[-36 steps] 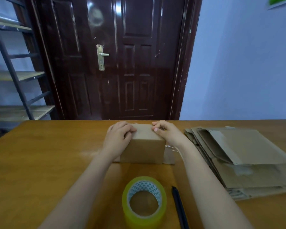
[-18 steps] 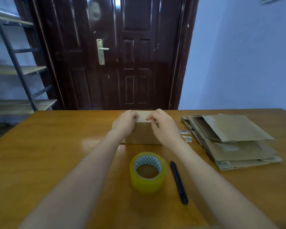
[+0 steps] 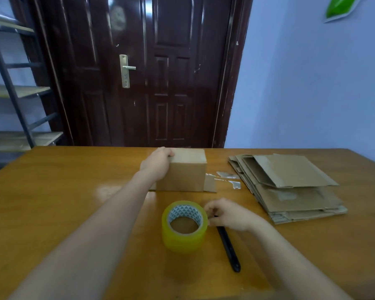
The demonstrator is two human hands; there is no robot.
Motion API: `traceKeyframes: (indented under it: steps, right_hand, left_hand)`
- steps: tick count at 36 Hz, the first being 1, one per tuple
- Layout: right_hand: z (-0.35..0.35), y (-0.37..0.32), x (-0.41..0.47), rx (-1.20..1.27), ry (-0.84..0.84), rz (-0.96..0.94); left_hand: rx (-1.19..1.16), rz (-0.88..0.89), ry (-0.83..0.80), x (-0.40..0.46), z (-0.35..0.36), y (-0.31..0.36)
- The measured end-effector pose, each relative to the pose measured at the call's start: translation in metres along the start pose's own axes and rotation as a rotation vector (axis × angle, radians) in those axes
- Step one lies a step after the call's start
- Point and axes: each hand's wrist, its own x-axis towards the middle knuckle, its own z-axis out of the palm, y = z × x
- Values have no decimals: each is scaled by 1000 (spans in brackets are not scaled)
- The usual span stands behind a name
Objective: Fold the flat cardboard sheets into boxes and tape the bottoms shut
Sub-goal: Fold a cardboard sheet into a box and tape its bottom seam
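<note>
**Entry: box folded, tape being fetched**

Small brown cardboard box (image 3: 183,171): standing on the orange-brown wooden desk (image 3: 52,191), mid-desk toward the far edge, closed face up, one loose flap lying flat at its right foot. Long axis running left to right, broad side facing the person.

Left hand (image 3: 157,163): curling over the box's upper left corner and gripping it.

Right hand (image 3: 227,214): sitting just right of the yellow-tinted roll of clear packing tape (image 3: 184,226), fingers curled toward the roll's rim and touching it; whether it is pinching the tape end, I cannot tell. Roll lying flat, core opening upward, near the person.

Slim black pen-shaped cutter (image 3: 228,247): lying partly under the right hand, pointing away from the person.

Stack of flat brown cardboard sheets (image 3: 290,185): waiting at the right. Scraps of clear tape (image 3: 227,176) lying between box and stack.

Step judged: folding done, taping beginning. Next move is calling for lifting the roll, finding its free end, and laying it along the seam.
</note>
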Motion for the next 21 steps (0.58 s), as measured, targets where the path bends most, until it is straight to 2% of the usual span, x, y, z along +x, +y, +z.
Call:
traceKeyframes:
  steps: [5,13,16,18,21]
  right_hand:
    - [5,2,-1,57,121,-33]
    - [15,5,1,60,212,-29]
    - [15,5,1,169,267,-7]
    - [13,4,0,240,263,-3]
    - [11,5,0,249,170,-3]
  left_hand:
    - [17,2,-1,-1,0,0]
    - [36,-6,10,-2,2,1]
    - [45,-10,22,-2,3,1]
    - [41,-4,27,-2,4,0]
    - [24,8,32,-1,5,-1]
